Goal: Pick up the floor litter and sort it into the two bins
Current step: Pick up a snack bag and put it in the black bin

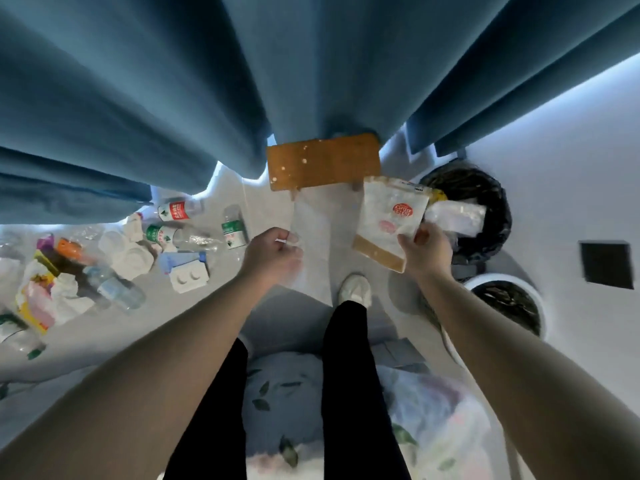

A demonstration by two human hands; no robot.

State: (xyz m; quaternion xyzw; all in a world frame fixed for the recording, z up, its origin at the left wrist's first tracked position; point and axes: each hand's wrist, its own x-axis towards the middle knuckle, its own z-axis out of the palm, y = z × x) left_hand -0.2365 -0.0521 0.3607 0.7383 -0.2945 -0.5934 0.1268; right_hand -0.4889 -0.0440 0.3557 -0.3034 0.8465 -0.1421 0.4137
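Two bins at right edge: black-lined bin (498, 202) above, white bin (502, 279) below. Sorting step under way, right hand (429, 251) pinching pouch (391, 223) by its lower corner, just beside the black-lined rim. Left hand (273, 251) curled, contents unclear. Next, probably: carry over the opening, let go, back to the litter pile (114, 258) at left.

Bedroom: blue curtains (138, 98), floral bedding (284, 393).
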